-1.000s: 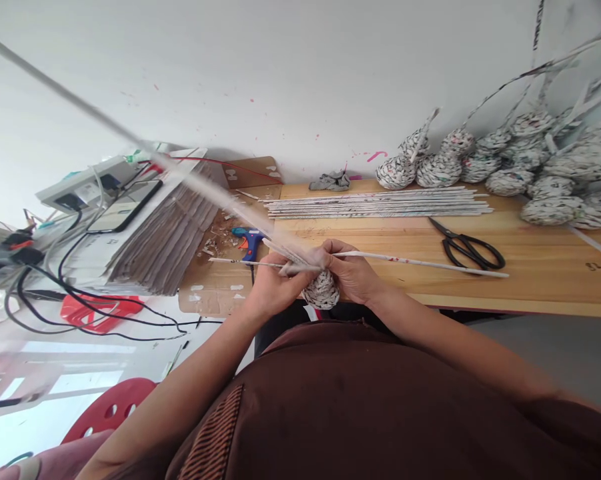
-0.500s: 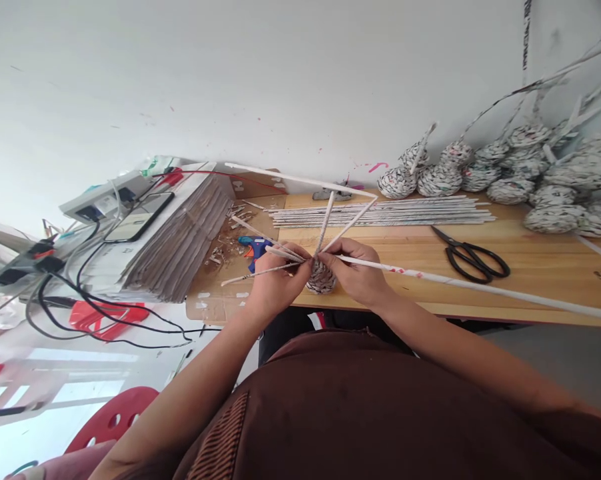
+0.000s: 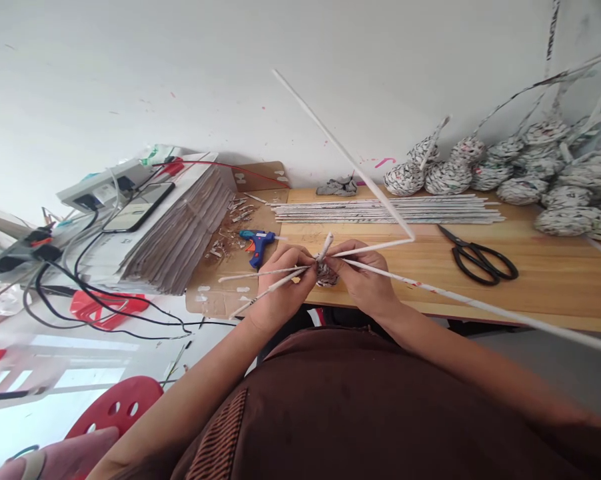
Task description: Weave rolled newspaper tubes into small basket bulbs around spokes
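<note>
A small woven piece of rolled paper (image 3: 326,275) sits between my two hands at the table's front edge, partly hidden by them. My left hand (image 3: 288,280) pinches its top, with thin paper rods (image 3: 253,274) sticking out to the left past the fingers. With thumb and finger, my right hand (image 3: 363,277) grips paper rods at the same spot. One long white rod (image 3: 485,306) runs from there to the right edge of view. A bent rod (image 3: 348,157) leads right, then folds up and left before the wall. A short rod (image 3: 325,245) points upward.
Behind my hands lies a row of paper rods (image 3: 385,211). Black scissors (image 3: 480,259) and woven paper gourd shapes (image 3: 448,177) are to the right. At left are a blue glue gun (image 3: 258,245), paper scraps (image 3: 240,212), a paper stack (image 3: 173,230), a phone (image 3: 139,208) and cables.
The bent rod's fold has swung right and down, and its free end now points higher. The left-hand rods have shifted lower. The view has moved slightly.
</note>
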Demonstrator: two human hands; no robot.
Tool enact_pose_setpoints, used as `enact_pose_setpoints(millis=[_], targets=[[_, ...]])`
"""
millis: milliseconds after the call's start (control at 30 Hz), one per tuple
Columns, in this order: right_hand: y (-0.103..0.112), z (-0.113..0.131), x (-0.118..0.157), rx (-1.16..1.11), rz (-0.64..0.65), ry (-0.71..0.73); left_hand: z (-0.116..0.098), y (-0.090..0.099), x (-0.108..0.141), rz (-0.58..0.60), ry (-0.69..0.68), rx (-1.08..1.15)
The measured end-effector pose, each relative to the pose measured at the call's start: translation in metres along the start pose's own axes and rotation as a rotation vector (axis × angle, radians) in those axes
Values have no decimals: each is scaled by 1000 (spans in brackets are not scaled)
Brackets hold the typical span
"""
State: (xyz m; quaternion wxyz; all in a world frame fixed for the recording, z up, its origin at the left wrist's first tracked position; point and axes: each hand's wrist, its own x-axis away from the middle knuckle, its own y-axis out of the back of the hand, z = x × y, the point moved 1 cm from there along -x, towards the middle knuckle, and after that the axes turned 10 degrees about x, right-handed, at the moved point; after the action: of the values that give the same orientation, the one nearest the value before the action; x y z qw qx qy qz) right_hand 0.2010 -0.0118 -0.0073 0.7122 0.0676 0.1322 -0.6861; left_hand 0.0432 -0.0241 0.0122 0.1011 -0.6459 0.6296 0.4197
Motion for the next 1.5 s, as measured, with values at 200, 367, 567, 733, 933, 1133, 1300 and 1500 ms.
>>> enact_pose_setpoints(millis=[200,367,567,733,933,1133,1300,1500], targets=[[3,-1,-1,-3,104,-5,-1,1,5,5,87,-15],[1,-4,1,-13,85,-54,3,0,7,-71,109,14],[0,-9,7,7,74,-57,-2,-2,7,-80,114,-50],[3,-14,9,101,26,-15,-1,-2,8,-81,109,-85],[2,-13,4,60,18,-147,4,-4,11,-67,50,-164],[-1,-8,1,38,-25,-275,2,-6,12,-60,46,-190],[-5,0,0,18,-31,-235,2,-6,12,-25,45,-206],[-2,0,-2,-9,-12,-313,-1,-6,14,7,43,-242]])
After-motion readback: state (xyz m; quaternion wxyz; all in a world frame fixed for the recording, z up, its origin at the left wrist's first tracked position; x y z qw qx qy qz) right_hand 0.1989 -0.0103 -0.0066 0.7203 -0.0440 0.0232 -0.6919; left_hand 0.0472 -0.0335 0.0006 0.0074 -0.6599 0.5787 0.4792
